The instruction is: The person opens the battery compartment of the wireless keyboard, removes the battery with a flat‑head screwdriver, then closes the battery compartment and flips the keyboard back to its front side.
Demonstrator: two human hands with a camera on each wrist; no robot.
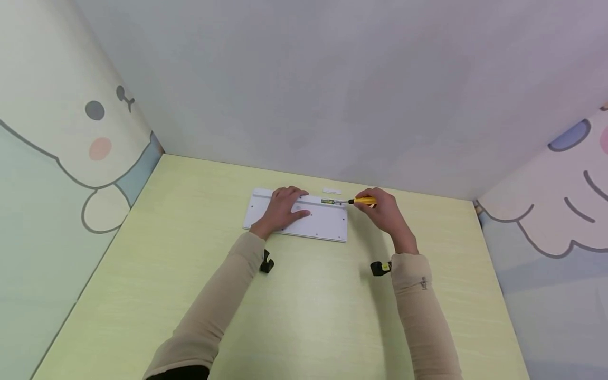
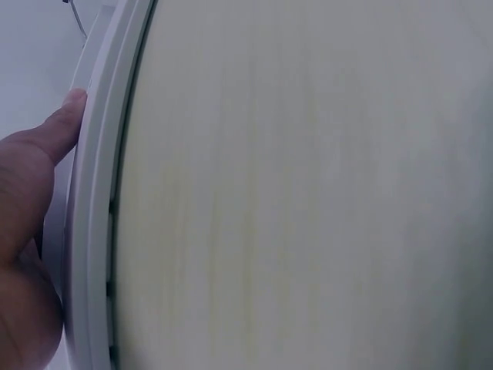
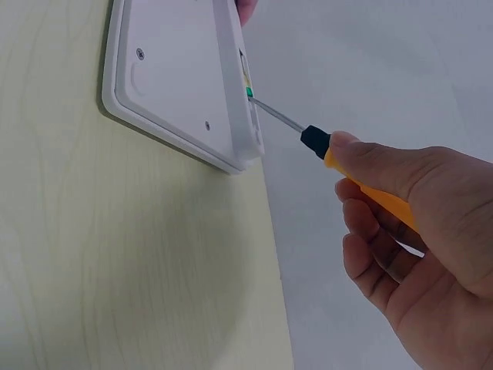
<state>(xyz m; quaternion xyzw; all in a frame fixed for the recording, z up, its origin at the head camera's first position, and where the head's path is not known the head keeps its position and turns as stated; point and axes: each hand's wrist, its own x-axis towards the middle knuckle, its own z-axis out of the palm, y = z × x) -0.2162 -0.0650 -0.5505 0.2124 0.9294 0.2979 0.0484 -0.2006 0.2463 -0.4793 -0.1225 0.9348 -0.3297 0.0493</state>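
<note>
A white keyboard (image 1: 328, 224) lies with its screw-dotted underside up on the table. Spread over its left half, my left hand (image 1: 282, 208) rests on it; in the left wrist view the thumb presses along the keyboard's edge (image 2: 100, 154). Between thumb and fingers my right hand (image 1: 382, 211) holds a yellow-handled screwdriver (image 3: 314, 142) with a black collar. The screwdriver's tip reaches into the open battery slot, at the end of a green battery (image 1: 328, 201). Just behind the keyboard lies a small white battery cover (image 1: 332, 191).
The pale yellow-green table (image 1: 304, 316) meets a grey wall (image 1: 304, 95) close behind the keyboard. Side walls with cartoon drawings stand left and right. Black wrist cameras (image 1: 380, 268) sit below both hands.
</note>
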